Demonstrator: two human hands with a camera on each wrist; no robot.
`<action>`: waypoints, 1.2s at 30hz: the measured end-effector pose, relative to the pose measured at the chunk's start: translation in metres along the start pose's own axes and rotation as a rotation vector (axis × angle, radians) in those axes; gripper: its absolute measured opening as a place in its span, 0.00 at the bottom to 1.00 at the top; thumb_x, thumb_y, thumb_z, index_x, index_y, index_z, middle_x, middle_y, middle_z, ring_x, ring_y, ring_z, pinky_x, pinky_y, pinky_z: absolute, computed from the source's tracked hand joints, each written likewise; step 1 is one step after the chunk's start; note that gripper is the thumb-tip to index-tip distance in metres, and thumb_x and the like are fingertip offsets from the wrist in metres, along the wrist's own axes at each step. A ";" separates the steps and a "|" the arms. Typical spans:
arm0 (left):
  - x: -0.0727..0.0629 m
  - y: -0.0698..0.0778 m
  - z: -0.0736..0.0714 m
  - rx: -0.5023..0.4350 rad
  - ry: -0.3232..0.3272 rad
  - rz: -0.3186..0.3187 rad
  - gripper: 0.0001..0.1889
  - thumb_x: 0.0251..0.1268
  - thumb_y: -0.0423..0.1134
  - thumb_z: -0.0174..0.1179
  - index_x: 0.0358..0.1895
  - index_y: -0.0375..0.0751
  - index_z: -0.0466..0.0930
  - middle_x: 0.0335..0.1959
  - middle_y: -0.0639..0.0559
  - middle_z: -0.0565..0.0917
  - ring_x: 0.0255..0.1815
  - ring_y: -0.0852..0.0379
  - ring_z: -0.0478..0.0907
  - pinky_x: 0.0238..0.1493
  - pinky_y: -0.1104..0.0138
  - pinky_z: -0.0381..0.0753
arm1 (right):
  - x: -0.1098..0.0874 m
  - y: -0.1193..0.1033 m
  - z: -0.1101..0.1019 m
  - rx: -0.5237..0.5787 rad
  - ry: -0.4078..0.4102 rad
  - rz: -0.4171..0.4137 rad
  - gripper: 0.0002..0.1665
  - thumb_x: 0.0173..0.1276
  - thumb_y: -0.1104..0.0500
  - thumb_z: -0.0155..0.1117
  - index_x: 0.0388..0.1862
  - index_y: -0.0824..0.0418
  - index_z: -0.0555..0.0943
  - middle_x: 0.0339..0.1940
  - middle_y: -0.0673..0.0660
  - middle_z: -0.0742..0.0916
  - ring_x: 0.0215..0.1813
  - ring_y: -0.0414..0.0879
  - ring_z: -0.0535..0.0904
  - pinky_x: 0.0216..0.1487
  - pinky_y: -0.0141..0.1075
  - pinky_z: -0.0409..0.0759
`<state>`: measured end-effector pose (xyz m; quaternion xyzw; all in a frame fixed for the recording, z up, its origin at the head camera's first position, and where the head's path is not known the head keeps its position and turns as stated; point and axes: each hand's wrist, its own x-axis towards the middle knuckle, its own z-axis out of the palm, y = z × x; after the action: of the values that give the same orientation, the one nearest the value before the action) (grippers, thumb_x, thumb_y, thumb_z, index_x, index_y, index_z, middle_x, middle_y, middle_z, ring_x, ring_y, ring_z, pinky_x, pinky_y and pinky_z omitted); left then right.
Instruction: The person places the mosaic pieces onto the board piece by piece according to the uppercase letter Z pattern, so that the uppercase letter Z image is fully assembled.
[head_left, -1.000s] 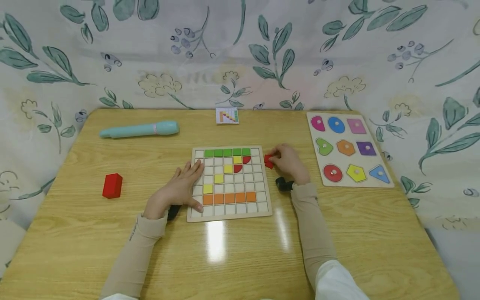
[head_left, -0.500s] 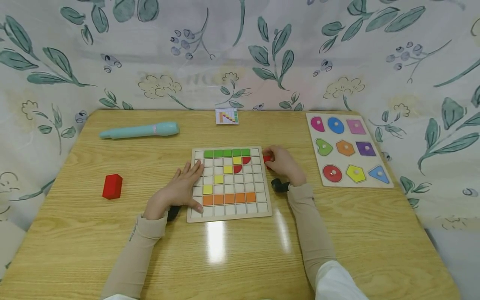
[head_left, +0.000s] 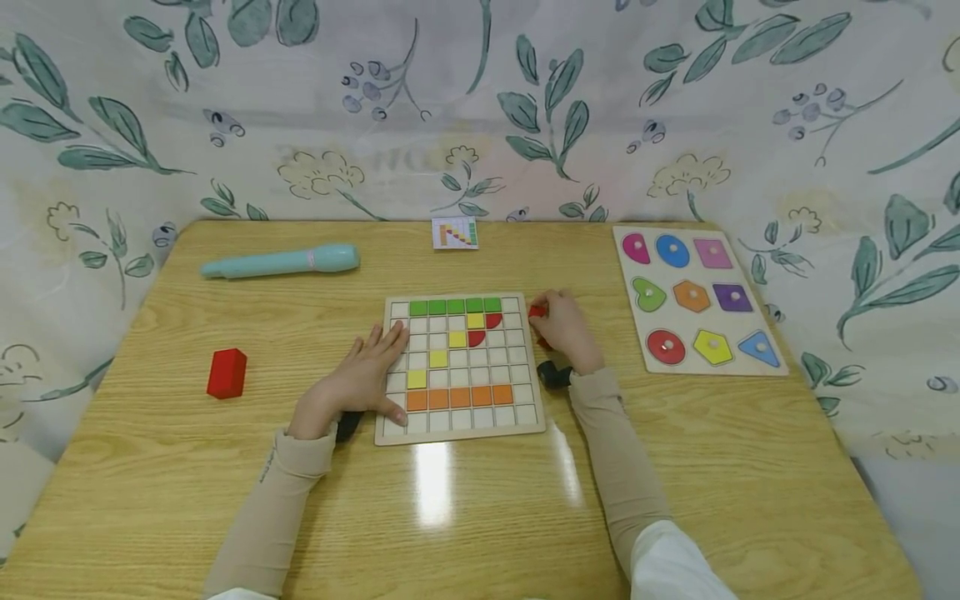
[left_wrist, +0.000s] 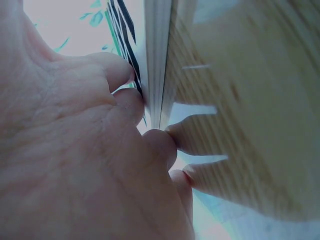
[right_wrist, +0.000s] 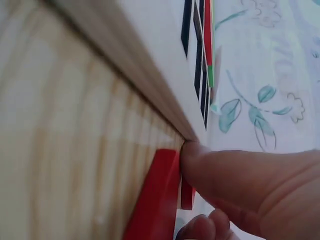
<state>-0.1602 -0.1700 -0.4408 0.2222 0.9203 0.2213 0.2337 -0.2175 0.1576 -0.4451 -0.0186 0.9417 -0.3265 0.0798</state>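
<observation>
A wooden grid board point(head_left: 459, 423) lies mid-table with a row of green squares, a diagonal of yellow squares, two red quarter-round pieces and a row of orange squares. My left hand point(head_left: 352, 383) rests with spread fingers over its left edge. Just off the board's right edge, my right hand point(head_left: 567, 329) pinches a small red piece point(head_left: 537, 311) between thumb and fingers. Another red piece point(head_left: 543, 343) lies nearer me, partly hidden under that hand. The right wrist view shows the thumb point(right_wrist: 225, 170) close to the board's side, with a red piece point(right_wrist: 156, 200) in front.
Behind the board stands a small pattern card point(head_left: 454, 233). A red block point(head_left: 227, 372) sits to the left, below a turquoise pen-like stick point(head_left: 281, 261). On the right lies a shape puzzle board point(head_left: 701, 300) with knobbed pieces. A leaf-patterned cloth point(head_left: 480, 108) hangs behind the table.
My right hand has shifted slightly left beside the board. The red pieces there now show apart, one at the fingertips and one nearer me. My left hand stays in place.
</observation>
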 end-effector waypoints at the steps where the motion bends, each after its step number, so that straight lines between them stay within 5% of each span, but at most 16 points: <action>1: 0.000 0.000 0.000 0.001 0.000 0.000 0.72 0.32 0.55 0.78 0.78 0.36 0.35 0.80 0.40 0.33 0.78 0.34 0.25 0.74 0.37 0.29 | 0.000 0.001 0.001 0.004 0.011 0.003 0.18 0.69 0.61 0.61 0.55 0.69 0.75 0.56 0.69 0.72 0.46 0.55 0.74 0.51 0.46 0.77; 12: 0.000 0.001 -0.001 0.001 -0.004 0.002 0.72 0.32 0.55 0.78 0.78 0.35 0.35 0.80 0.40 0.33 0.78 0.34 0.25 0.74 0.37 0.29 | -0.002 -0.008 0.001 0.226 0.107 -0.054 0.09 0.69 0.61 0.62 0.45 0.64 0.78 0.42 0.62 0.85 0.41 0.53 0.83 0.41 0.39 0.80; 21: 0.000 0.001 0.000 0.010 -0.002 0.002 0.72 0.32 0.56 0.78 0.78 0.35 0.35 0.80 0.39 0.33 0.78 0.34 0.26 0.74 0.37 0.29 | -0.009 -0.043 0.026 0.436 -0.205 -0.037 0.10 0.69 0.63 0.61 0.46 0.67 0.80 0.41 0.64 0.86 0.31 0.43 0.85 0.36 0.32 0.85; 27: 0.002 0.001 0.000 0.007 -0.001 -0.001 0.72 0.32 0.56 0.78 0.78 0.35 0.36 0.80 0.39 0.34 0.79 0.34 0.26 0.74 0.37 0.30 | -0.017 -0.057 0.041 0.357 -0.285 -0.091 0.07 0.68 0.63 0.64 0.41 0.65 0.83 0.35 0.60 0.87 0.27 0.40 0.83 0.33 0.31 0.84; 36: 0.002 -0.001 0.000 0.002 -0.002 -0.004 0.72 0.32 0.57 0.78 0.78 0.36 0.35 0.80 0.40 0.34 0.79 0.34 0.26 0.74 0.37 0.30 | -0.025 -0.068 0.054 0.142 -0.233 -0.217 0.04 0.67 0.61 0.65 0.36 0.60 0.85 0.33 0.54 0.86 0.32 0.41 0.77 0.34 0.27 0.75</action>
<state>-0.1616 -0.1698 -0.4417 0.2209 0.9207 0.2199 0.2348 -0.1848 0.0732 -0.4420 -0.1521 0.8930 -0.3947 0.1538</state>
